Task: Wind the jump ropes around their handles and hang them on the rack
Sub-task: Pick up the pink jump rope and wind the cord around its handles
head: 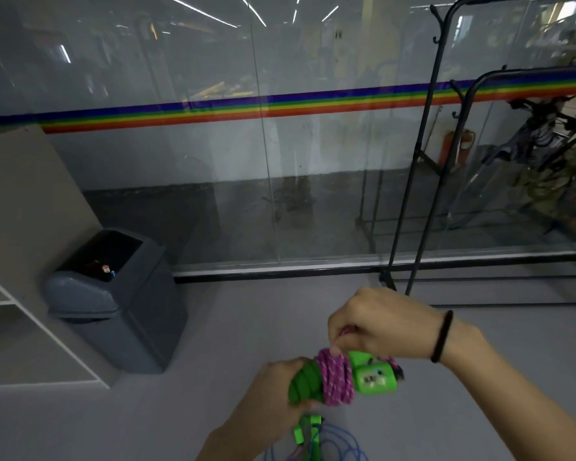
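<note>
Two bright green handles (374,380) are held side by side, ribbed at one end and blocky at the other, where small dark marks can be seen but not read. A purple-and-pink braided rope (336,382) is wound round their middle in a thick, tight coil of several turns. The ribbed end is gripped by the left hand (276,387), its fingers curled round it. The top of the coil is pinched by the right hand (379,324), whose fingers are bent down onto the rope; a short bit of rope shows inside that grip. The blocky end juts out below the right wrist, on which a black band (441,337) is worn. Just below the left hand, a second green handle (308,430) and loops of blue rope (343,444) are seen, blurred. The black rack (426,161) stands well beyond the right hand, apart from the bundle. A grey bin (113,304) stands well to the left of the left hand.
</note>
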`<control>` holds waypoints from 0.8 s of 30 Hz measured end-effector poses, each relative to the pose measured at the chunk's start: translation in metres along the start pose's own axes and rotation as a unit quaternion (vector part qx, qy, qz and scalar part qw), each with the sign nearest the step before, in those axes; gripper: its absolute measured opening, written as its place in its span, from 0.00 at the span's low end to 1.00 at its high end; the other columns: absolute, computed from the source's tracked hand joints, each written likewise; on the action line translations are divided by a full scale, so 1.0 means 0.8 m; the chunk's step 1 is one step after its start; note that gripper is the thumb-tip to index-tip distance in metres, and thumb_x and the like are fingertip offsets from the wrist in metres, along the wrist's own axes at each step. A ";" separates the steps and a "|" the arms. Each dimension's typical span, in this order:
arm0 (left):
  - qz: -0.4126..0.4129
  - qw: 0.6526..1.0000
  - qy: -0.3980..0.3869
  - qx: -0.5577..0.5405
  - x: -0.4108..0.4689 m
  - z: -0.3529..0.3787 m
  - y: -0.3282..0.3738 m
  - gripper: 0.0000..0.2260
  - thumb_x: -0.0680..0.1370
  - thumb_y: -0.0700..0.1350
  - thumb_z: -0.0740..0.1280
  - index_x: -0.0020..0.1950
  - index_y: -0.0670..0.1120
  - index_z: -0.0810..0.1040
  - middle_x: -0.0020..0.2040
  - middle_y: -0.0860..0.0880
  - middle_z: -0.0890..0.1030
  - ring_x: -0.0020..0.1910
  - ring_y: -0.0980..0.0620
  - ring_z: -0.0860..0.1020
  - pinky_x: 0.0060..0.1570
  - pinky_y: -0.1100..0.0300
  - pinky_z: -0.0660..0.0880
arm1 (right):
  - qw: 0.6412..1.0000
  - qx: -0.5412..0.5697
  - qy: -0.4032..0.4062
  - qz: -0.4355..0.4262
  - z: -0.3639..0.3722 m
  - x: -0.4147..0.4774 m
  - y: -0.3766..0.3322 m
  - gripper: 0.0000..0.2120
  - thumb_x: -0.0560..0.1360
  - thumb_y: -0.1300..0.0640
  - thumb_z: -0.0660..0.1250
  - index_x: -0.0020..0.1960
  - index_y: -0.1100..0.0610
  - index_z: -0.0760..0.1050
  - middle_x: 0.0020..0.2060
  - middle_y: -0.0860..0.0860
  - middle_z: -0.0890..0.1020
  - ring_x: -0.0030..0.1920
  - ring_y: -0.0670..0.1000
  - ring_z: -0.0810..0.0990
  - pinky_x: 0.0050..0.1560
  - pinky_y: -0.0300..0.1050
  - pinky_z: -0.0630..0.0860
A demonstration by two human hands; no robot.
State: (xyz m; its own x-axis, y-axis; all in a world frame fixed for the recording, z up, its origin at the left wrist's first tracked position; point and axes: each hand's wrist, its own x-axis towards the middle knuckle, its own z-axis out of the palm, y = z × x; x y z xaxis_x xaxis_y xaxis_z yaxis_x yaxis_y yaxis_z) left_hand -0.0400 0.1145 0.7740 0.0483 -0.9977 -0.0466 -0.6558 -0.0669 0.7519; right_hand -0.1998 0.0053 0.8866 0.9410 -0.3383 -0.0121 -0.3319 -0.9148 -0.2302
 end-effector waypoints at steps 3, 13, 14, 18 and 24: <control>0.055 0.989 -0.103 -0.095 -0.003 -0.009 0.014 0.12 0.67 0.46 0.74 0.48 0.47 0.79 0.40 0.52 0.80 0.38 0.60 0.75 0.40 0.64 0.71 | 0.978 0.209 -0.022 -0.010 0.005 0.013 0.027 0.05 0.72 0.54 0.69 0.41 0.54 0.81 0.29 0.46 0.78 0.31 0.41 0.75 0.37 0.33 0.70; -0.041 0.846 -0.079 -0.526 0.002 -0.013 0.026 0.23 0.51 0.40 0.80 0.43 0.38 0.83 0.39 0.43 0.84 0.36 0.49 0.83 0.36 0.60 0.79 | 0.823 0.533 0.099 0.168 0.075 0.043 0.032 0.08 0.75 0.65 0.62 0.39 0.65 0.76 0.33 0.64 0.78 0.29 0.43 0.75 0.34 0.38 0.72; -0.062 0.854 -0.049 -0.515 0.003 -0.013 0.028 0.22 0.51 0.39 0.78 0.44 0.37 0.82 0.38 0.44 0.84 0.35 0.50 0.83 0.34 0.60 0.78 | 0.858 0.460 0.103 0.204 0.082 0.048 0.031 0.11 0.75 0.70 0.58 0.36 0.63 0.73 0.31 0.63 0.75 0.26 0.43 0.73 0.33 0.42 0.71; -0.136 0.910 0.090 -0.381 0.010 -0.006 0.040 0.15 0.61 0.34 0.77 0.44 0.40 0.78 0.36 0.50 0.83 0.32 0.58 0.80 0.33 0.65 0.77 | 0.927 0.202 0.171 0.267 0.089 0.054 0.023 0.07 0.73 0.59 0.64 0.38 0.54 0.77 0.37 0.54 0.82 0.40 0.52 0.79 0.43 0.45 0.74; -0.179 0.854 0.235 -0.428 0.010 -0.009 0.046 0.10 0.67 0.34 0.73 0.44 0.43 0.77 0.33 0.46 0.79 0.33 0.49 0.77 0.36 0.58 0.73 | 0.891 0.276 0.304 0.196 0.076 0.041 -0.001 0.05 0.73 0.57 0.68 0.41 0.58 0.75 0.28 0.47 0.79 0.29 0.43 0.77 0.36 0.39 0.76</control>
State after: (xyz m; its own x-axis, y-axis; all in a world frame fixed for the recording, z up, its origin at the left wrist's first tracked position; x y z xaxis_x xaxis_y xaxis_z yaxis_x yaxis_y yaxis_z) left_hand -0.0583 0.1037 0.8059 0.5598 -0.7877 -0.2572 0.2466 -0.1380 0.9592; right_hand -0.1642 0.0085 0.8271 0.4943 -0.8180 0.2943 -0.3852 -0.5096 -0.7694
